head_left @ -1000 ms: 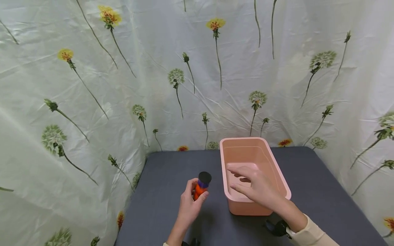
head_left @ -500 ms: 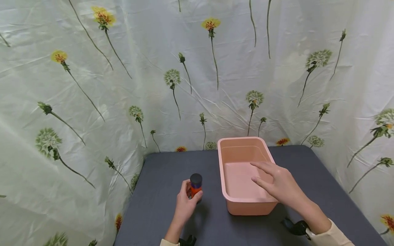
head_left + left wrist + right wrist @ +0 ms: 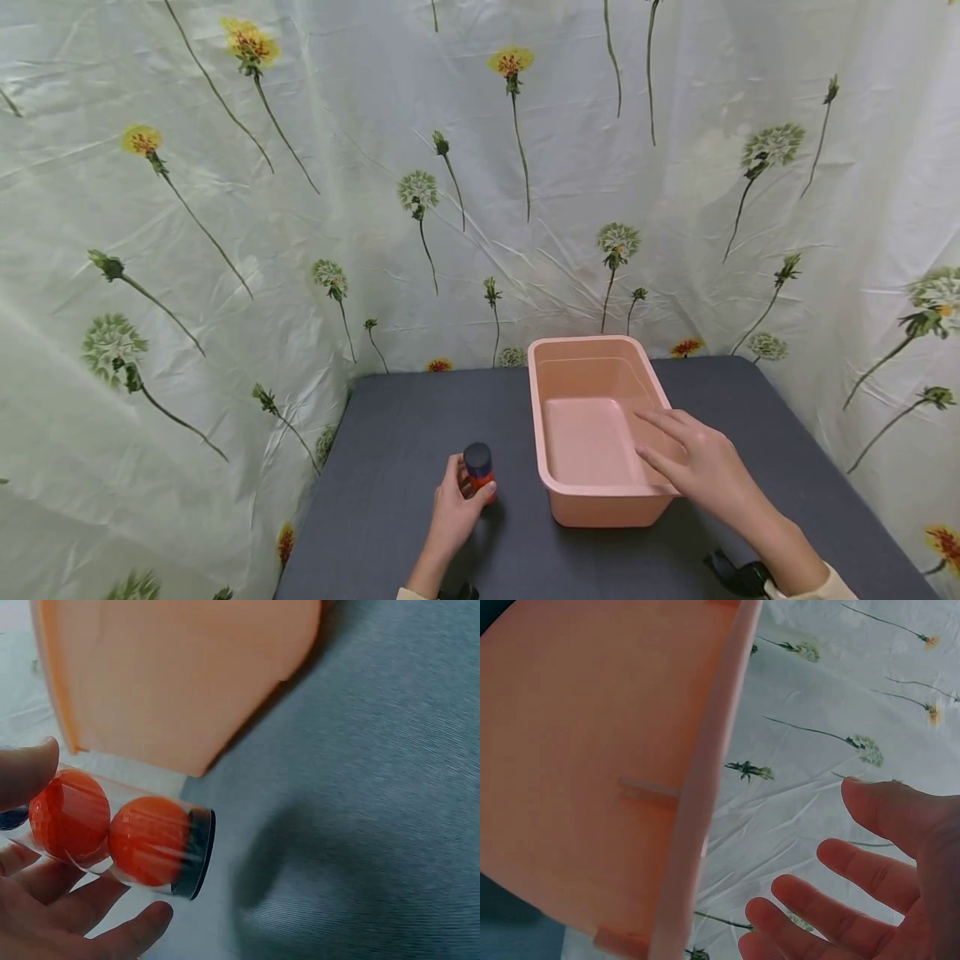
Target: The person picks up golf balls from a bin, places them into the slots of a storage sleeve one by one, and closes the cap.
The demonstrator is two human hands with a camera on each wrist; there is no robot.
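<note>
My left hand grips a clear plastic tube with a black cap on top, left of the pink bin. In the left wrist view, two orange balls show through the tube, with a black cap at its lower end. Thumb and fingers wrap around it, and a shadow lies on the table near that end. Part of a dark ball shows beyond the thumb. Over the right rim of the pink bin hovers my right hand, its fingers loosely extended and holding nothing.
The bin stands on a dark grey table, toward its back and right of centre. A pale curtain printed with dandelions hangs behind and along the sides. Black straps sit at the wrists.
My left hand has shifted left with the tube and lowered it, standing it more upright. The right hand has moved right, from over the bin's inside to its right rim.
</note>
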